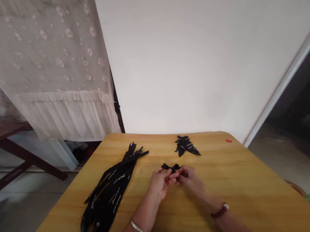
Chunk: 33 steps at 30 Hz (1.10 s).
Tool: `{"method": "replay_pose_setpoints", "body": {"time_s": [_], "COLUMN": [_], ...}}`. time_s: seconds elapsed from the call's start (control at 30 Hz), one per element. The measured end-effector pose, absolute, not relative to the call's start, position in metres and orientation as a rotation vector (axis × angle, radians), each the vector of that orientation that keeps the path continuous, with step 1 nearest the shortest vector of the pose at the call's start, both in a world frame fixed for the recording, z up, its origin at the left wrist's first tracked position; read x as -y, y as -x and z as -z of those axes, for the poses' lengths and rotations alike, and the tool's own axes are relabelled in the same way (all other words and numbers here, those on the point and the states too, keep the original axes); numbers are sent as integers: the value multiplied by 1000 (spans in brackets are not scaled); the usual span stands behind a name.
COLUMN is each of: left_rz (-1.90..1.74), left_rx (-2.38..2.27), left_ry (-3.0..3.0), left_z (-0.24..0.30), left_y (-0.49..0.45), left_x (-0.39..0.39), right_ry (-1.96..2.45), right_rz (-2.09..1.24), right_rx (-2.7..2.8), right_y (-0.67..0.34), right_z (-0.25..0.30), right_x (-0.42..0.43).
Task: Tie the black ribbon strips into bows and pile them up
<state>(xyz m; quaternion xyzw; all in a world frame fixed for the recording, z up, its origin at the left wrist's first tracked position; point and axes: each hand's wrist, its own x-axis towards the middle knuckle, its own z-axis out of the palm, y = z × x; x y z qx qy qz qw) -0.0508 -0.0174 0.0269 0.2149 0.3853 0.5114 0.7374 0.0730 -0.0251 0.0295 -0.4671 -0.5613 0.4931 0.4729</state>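
Small black bow (170, 167) over the wooden table's (233, 181) middle, left hand (159, 181) and right hand (188, 174) both pinching it, fingers nearly closed, long black ribbons (106, 192) (with white squiggles) on the table's left, black pile (186, 147) near the table's far edge.

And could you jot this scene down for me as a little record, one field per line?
Surface: wooden table
Left hand: holds a black bow-shaped piece, silver bangle on wrist
Right hand: fingers at the same piece's right side, dark red bracelet on wrist
Left side: long black strips with white markings, loosely bunched
Beyond the hands: small cluster of black pieces
Far right corner: small red object, unidentifiable
Behind: white wall, floral curtain
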Motion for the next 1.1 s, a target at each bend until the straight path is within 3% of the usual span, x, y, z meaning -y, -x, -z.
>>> {"method": "replay_pose_setpoints", "body": {"time_s": [0.2, 0.57, 1.1], "left_rz": [-1152, -1091, -1230], "left_rx": [-828, -823, -931], "left_ry": [-522, -632, -498], "left_z": [-33, -28, -26], "left_y": [51, 49, 44], "left_x": [20, 21, 18], "right_ry": [1092, 1162, 1123], "right_rz": [-1385, -1149, -1110], "right_rx": [1317, 1333, 1266], "right_y": [-81, -85, -71], "right_z": [-36, -31, -29], "right_x": [29, 22, 27]}}
